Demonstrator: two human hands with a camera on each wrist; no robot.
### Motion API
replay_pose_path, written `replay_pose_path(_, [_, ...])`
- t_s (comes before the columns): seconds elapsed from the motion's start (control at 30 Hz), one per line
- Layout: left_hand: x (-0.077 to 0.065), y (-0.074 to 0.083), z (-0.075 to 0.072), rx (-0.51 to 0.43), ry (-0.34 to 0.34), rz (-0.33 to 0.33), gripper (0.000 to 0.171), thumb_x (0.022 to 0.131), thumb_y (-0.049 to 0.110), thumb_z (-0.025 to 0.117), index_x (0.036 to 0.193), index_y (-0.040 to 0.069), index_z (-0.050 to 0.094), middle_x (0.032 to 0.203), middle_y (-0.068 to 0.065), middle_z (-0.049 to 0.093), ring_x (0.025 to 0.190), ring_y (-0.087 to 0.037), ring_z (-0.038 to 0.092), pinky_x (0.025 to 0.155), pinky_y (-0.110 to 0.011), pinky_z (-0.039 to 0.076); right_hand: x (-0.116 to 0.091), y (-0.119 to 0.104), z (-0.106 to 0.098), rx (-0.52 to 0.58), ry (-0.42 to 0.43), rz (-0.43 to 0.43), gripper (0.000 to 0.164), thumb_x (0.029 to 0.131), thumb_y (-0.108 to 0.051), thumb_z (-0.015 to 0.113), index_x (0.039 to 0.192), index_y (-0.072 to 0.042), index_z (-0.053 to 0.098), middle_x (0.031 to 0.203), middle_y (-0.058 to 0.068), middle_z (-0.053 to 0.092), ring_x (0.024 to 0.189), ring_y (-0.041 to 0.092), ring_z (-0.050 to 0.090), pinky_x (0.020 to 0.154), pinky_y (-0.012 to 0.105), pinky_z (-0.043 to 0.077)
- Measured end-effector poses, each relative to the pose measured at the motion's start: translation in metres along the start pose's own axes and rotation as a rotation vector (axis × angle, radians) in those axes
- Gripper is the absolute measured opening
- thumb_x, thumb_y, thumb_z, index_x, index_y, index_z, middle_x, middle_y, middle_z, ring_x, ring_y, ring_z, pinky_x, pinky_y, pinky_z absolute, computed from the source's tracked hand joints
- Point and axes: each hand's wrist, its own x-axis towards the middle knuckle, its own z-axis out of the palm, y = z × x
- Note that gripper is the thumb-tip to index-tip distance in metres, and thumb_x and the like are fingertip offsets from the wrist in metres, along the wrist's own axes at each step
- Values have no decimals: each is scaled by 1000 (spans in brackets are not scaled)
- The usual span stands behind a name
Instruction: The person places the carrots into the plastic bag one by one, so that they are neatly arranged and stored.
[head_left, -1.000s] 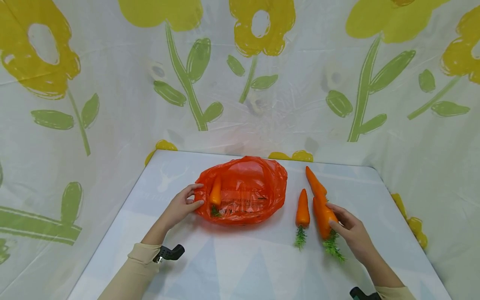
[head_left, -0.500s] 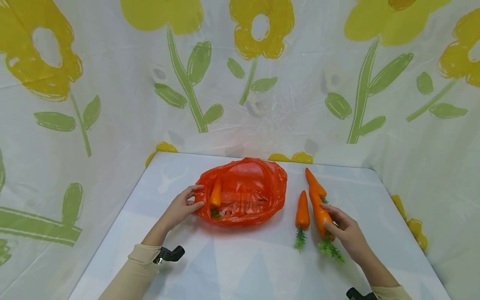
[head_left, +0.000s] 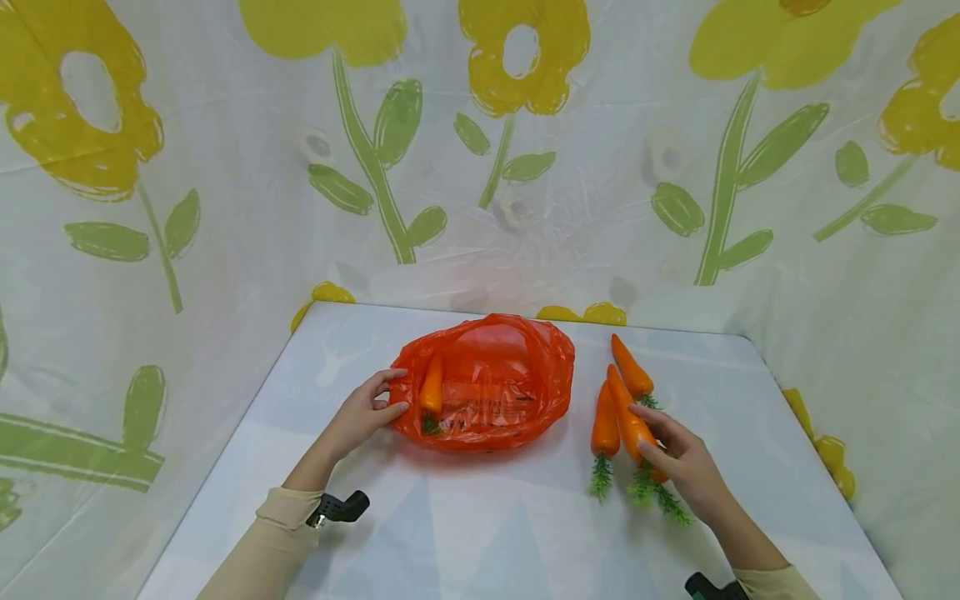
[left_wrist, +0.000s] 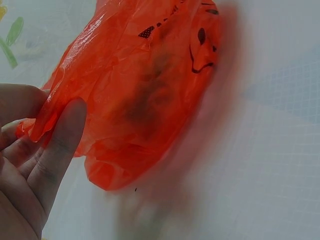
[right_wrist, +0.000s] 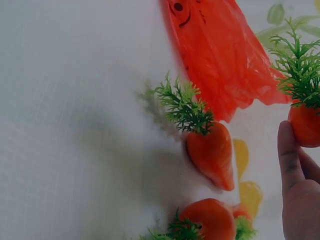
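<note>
A red plastic bag (head_left: 491, 425) lies with its mouth spread on the table, and one carrot (head_left: 431, 387) with a green tuft is inside. My left hand (head_left: 363, 421) pinches the bag's left rim between thumb and fingers; the left wrist view shows the thin film (left_wrist: 65, 107) in that pinch. My right hand (head_left: 684, 462) holds a carrot (head_left: 624, 408), lifted off the table, its leafy top (right_wrist: 302, 70) upward in the right wrist view. Beside it rests a carrot (head_left: 604, 429), another (head_left: 633, 375) lies farther back, and one below the held carrot is mostly hidden.
The white table (head_left: 480, 533) has pale blue triangles printed on it. A curtain (head_left: 585, 183) with yellow flowers hangs around its back and sides. Black wrist mounts (head_left: 345, 506) sit on both forearms.
My right hand has moved left and lifted its carrot from the right-hand group, uncovering part of the one below. The left hand and the bag stay put.
</note>
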Motion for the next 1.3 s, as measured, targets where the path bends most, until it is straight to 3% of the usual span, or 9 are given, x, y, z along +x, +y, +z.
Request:
replay_pose_path(0.3, [0,-2,0,3,2,-9,56,98,19,70,148,13,46,146,-23,48,101,-29,69,84,-37,61,3,-5,7,-5,-9,38,48,103,-20,63,146,-3,51,146,20,48,112,7,56,89,20,54])
replay_pose_path(0.77, [0,-2,0,-3,3,-5,56,98,19,70,148,12,46,146,-23,48,101,-29,70,83,-36,61,6,-12,13,4,-24,2,48,102,-15,64,146,0,51,148,24,45,113,0,55,89,18,54])
replay_pose_path(0.87, [0,-2,0,-8,4,-5,56,98,19,70,148,12,46,145,-23,49,102,-30,69,83,-36,61,6,-15,14,17,-28,-25,47,102,-12,63,146,0,51,145,18,49,113,1,56,88,19,54])
replay_pose_path(1.07, [-1,-3,0,-11,2,1,56,98,17,70,148,12,46,144,-23,49,103,-31,69,83,-36,61,8,-17,14,49,-44,-112,46,101,-3,60,145,4,49,135,-12,56,114,4,56,88,18,54])
replay_pose_path(1.3, [0,-3,0,-2,6,-5,56,98,19,70,148,12,47,145,-23,49,102,-30,69,83,-37,61,10,-23,19,40,-41,-108,45,101,-5,61,144,2,51,133,-11,56,114,8,56,90,18,54])
